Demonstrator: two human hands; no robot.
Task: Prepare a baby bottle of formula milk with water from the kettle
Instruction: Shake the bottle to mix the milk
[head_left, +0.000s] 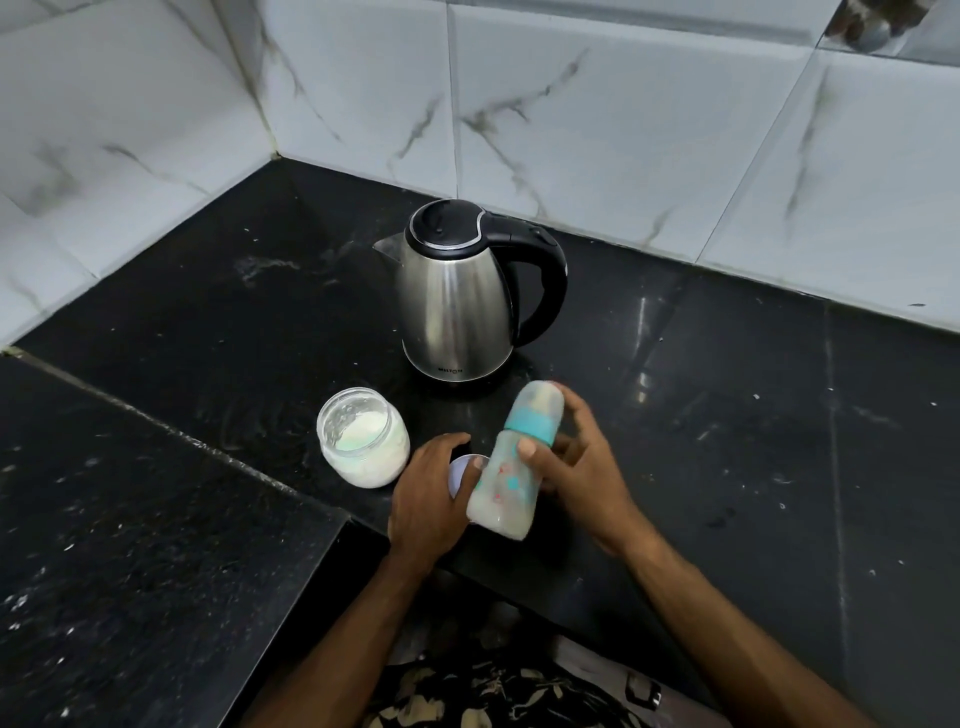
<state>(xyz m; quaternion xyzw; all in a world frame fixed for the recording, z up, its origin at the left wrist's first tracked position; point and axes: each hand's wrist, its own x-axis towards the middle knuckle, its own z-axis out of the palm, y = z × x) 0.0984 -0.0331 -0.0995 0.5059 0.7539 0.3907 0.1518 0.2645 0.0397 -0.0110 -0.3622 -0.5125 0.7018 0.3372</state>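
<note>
Now the right hand (582, 462) grips the tilted bottle (511, 467) while the left hand (434, 493) cups it near the counter's (727, 415) front edge; a loose collar could leak milk.

Your head camera is looking steeply down into the counter corner.

You're standing close, the lens facing forward and down, so the black counter (727, 415) is filling most of the frame, the tiled walls (623, 130) are rising behind, and your forearms are coming in from the bottom edge. This single wide-angle view is bending straight lines.
</note>
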